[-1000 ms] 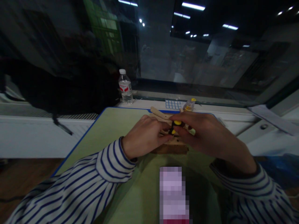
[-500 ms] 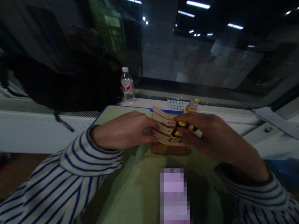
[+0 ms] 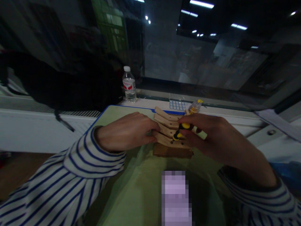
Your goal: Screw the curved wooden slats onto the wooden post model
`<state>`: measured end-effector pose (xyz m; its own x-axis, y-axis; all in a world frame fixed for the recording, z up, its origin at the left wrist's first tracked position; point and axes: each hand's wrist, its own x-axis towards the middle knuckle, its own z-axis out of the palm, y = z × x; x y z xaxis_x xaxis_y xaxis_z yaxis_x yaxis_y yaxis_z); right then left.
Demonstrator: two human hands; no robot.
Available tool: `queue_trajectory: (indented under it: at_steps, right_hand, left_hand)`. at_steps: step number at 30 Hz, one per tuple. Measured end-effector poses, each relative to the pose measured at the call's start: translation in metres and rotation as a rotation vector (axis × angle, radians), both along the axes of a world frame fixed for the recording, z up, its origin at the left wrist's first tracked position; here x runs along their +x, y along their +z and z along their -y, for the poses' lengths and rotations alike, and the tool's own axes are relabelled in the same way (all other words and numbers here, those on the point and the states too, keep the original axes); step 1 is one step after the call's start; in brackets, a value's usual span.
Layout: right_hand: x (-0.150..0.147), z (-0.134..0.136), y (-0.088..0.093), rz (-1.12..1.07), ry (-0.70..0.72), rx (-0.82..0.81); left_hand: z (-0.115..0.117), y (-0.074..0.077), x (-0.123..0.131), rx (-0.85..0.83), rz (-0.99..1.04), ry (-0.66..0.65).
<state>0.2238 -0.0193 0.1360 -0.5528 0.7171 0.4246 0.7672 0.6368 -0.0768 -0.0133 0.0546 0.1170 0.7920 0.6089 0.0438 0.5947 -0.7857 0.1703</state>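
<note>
A wooden piece with several angled slats (image 3: 166, 141) lies on the green-covered table (image 3: 131, 188), a darker wooden block (image 3: 172, 152) at its near side. My left hand (image 3: 131, 130) pinches the left end of the nearest slats between thumb and fingers. In my right hand (image 3: 211, 133) is a black and yellow screwdriver (image 3: 184, 126), gripped at its handle and tilted over the near slat, close to a dark screw hole. Its tip is too small to make out. My right fingers cover the slats' right ends.
A water bottle (image 3: 129, 86) stands on the sill behind the table, beside a black bag (image 3: 89, 78). At the back lie a blue-gridded sheet (image 3: 178, 105) and a clear, yellow-capped container (image 3: 195, 107). A pixelated pinkish object (image 3: 176, 197) is in front.
The view has shifted slightly. The screwdriver leans a little more to the right in my right hand; my left hand keeps its hold on the slats.
</note>
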Motion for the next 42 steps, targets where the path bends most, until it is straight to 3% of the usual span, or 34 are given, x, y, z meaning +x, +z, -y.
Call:
queue_trajectory:
  at_steps: [12,22,27,42]
  right_hand:
    - [-0.0006,-0.0021,-0.0014,-0.022,-0.004,-0.019]
    - [-0.0015,-0.004,-0.0012,-0.082,0.117,-0.081]
    - [-0.0011,-0.0022,-0.001,-0.047,0.095,-0.121]
    - [0.0002,-0.0039,-0.0032,0.045,-0.048,-0.014]
  left_hand:
    - [0.002,0.0013,0.0003,0.026,-0.015,0.002]
    - [0.002,0.0029,0.001,0.009,-0.017,-0.01]
    - [0.0019,0.0025,0.0007,0.018,-0.015,-0.002]
    - [0.0017,0.0019,0.0012,0.02,-0.004,0.01]
